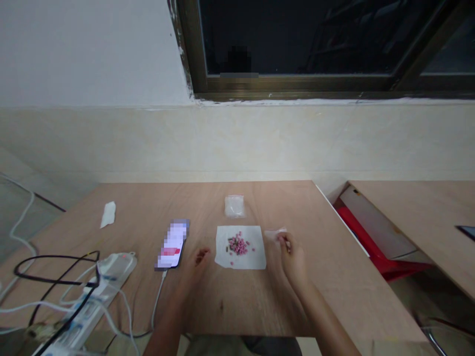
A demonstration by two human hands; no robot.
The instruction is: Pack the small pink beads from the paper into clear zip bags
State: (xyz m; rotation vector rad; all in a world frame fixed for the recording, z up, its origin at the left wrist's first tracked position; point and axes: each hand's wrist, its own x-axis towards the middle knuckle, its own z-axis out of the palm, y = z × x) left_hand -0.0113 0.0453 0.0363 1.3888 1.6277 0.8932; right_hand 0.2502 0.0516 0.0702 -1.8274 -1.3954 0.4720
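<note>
- Clear plastic bag (272,234): located between the white paper sheet (256,260) and the right hand (295,257); long axis runs left to right, free end pointing at the sheet.
- Right hand: fingers bent, fingertips pinching the bag's right end.
- Pink pellets (239,245): heaped on the sheet, between both hands; individual pellets point variously.
- Left hand (201,258): left of the sheet, fingers loosely curled; contents cannot be determined.

Matt paper sheet (221,259), plastic bag (272,234), wooden table (349,287)
</note>
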